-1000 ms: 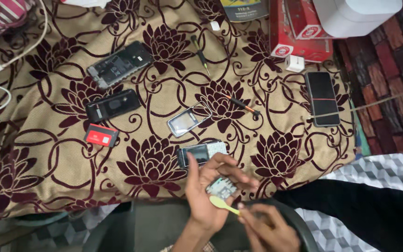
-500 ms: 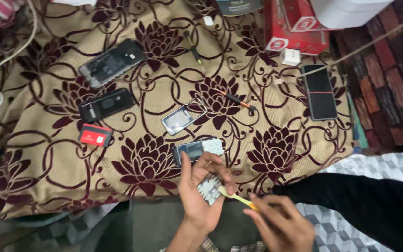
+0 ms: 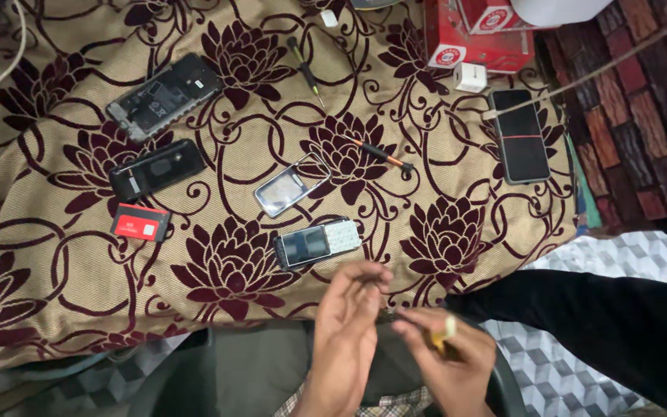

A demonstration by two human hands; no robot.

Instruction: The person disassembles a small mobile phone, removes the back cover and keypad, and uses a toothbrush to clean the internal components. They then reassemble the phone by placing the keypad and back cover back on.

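From the head camera I see my left hand [image 3: 353, 324] raised at the near edge of the floral cloth [image 3: 55, 255], fingers curled; I cannot tell what it holds. My right hand [image 3: 445, 363] just beside it pinches a yellow tool [image 3: 443, 333]. A small keypad phone [image 3: 318, 243] lies just beyond them.

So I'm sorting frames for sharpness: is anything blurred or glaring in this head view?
Head view: both hands are motion-blurred, the left hand most at its fingertips, the right hand around a smeared yellow tool; the small keypad phone and the floral cloth stay sharp; light is soft and even, with only mild sheen on the black smartphone.
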